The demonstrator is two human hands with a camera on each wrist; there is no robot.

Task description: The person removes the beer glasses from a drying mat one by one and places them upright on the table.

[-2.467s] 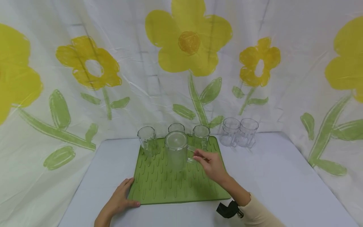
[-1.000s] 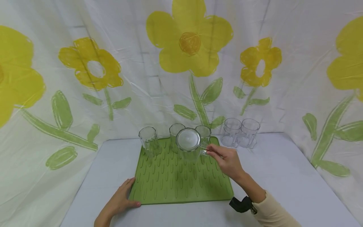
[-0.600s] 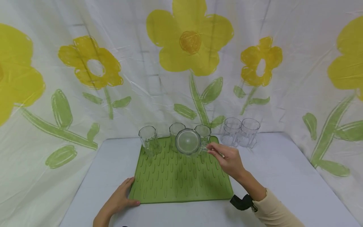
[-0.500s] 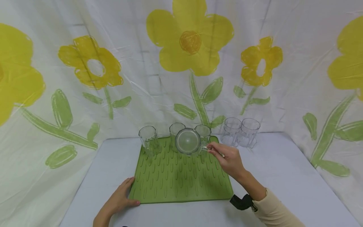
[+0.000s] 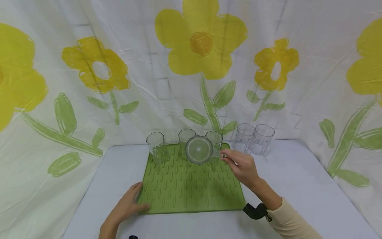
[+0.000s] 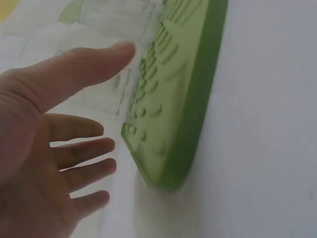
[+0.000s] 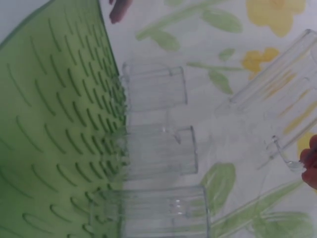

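Backing the white table [image 5: 286, 176] and green mat [image 5: 191, 189]: a flowered curtain [image 5: 179, 93].

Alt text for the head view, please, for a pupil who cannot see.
A person's right hand holds a clear mug by its handle above a green mat, the left hand beside the mat's near left corner. Three more mugs stand along the mat's far edge and two others to its right, before a flowered backdrop.
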